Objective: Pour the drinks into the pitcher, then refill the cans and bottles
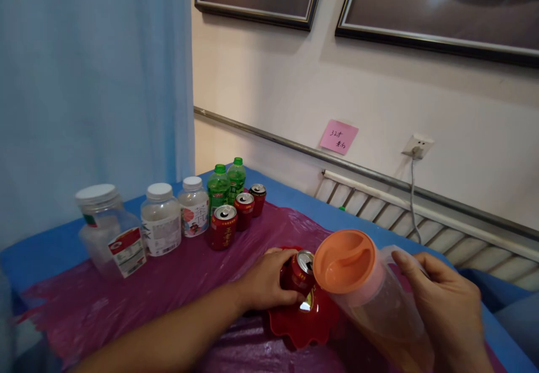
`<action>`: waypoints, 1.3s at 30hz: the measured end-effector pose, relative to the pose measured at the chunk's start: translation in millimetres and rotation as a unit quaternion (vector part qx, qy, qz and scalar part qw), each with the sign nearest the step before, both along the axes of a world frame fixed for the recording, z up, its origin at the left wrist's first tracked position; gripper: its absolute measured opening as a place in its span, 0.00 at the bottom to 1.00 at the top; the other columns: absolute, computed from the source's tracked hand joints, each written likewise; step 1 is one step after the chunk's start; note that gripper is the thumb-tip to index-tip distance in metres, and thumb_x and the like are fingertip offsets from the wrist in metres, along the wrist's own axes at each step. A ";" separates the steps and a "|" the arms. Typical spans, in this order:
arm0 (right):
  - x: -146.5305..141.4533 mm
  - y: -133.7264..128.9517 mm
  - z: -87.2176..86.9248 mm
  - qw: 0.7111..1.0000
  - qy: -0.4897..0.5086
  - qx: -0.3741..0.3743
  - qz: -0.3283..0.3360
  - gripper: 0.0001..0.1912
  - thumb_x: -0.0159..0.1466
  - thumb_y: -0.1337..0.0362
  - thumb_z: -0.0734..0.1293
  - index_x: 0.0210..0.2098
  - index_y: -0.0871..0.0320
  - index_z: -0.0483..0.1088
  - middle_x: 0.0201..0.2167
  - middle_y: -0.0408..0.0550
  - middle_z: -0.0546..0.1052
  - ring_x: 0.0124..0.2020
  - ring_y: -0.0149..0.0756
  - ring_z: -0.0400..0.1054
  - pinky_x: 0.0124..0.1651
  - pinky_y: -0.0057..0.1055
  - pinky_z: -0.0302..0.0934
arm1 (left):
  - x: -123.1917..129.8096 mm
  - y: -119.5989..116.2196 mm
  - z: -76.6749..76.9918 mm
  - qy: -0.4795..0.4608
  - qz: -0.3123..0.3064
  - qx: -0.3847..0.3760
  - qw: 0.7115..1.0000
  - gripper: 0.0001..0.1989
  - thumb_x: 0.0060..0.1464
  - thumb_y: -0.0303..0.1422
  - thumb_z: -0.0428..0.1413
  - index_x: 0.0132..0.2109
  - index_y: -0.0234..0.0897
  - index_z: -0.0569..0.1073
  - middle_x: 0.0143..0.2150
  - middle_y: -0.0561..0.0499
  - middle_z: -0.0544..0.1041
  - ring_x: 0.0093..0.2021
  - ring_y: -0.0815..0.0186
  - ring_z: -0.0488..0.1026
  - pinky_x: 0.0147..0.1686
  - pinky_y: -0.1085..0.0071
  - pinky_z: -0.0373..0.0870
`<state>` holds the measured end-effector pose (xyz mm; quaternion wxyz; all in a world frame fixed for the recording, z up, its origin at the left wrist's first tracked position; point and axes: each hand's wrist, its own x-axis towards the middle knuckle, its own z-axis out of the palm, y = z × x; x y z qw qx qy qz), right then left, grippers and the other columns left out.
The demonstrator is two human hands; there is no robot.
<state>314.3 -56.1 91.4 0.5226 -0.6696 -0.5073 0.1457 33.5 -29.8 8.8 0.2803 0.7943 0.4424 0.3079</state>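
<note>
My left hand [269, 280] wraps around a red drink can [298, 274] with an opened silver top. The can is over a red dish with a scalloped rim [301, 328], and my fingers partly cover it. By its handle, my right hand [446, 300] grips a clear plastic pitcher [379, 317] with an orange lid [345, 260]. Brownish liquid shows inside the tilted pitcher. Its lid leans toward the can's top, close beside it; whether they touch I cannot tell, and no stream of liquid is visible.
Several red cans [224, 227], green bottles [218, 186] and clear jars with white lids [160, 218] stand left on purple plastic sheeting [168, 283]. Behind are a radiator [379, 213], a plugged-in cord [413, 193] and a blue curtain [96, 81].
</note>
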 end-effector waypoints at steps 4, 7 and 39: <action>-1.0 -0.7 1.4 1.000 0.005 0.001 -0.002 0.22 0.52 0.44 0.71 0.17 0.56 0.67 0.16 0.38 0.61 0.21 0.30 0.56 0.22 0.25 0.51 | 0.6 -0.3 0.3 -0.002 0.006 -0.005 1.000 0.38 0.38 0.39 0.71 0.59 0.45 0.72 0.55 0.50 0.79 0.53 0.52 0.73 0.56 0.58 0.65; -0.2 -0.5 0.7 1.000 -0.002 0.005 -0.004 0.22 0.52 0.44 0.71 0.18 0.56 0.68 0.16 0.38 0.61 0.21 0.30 0.56 0.22 0.26 0.51 | 0.4 0.2 -1.2 -0.003 0.008 -0.006 1.000 0.38 0.38 0.39 0.71 0.59 0.46 0.72 0.55 0.51 0.78 0.53 0.51 0.73 0.57 0.57 0.65; 7.1 -0.6 -6.3 0.999 -0.031 0.020 -0.011 0.24 0.54 0.42 0.72 0.20 0.56 0.70 0.16 0.39 0.62 0.22 0.32 0.57 0.21 0.26 0.52 | -1.5 -0.1 -2.6 0.013 0.001 -0.001 1.000 0.37 0.39 0.42 0.70 0.58 0.46 0.72 0.55 0.49 0.79 0.53 0.51 0.74 0.56 0.59 0.66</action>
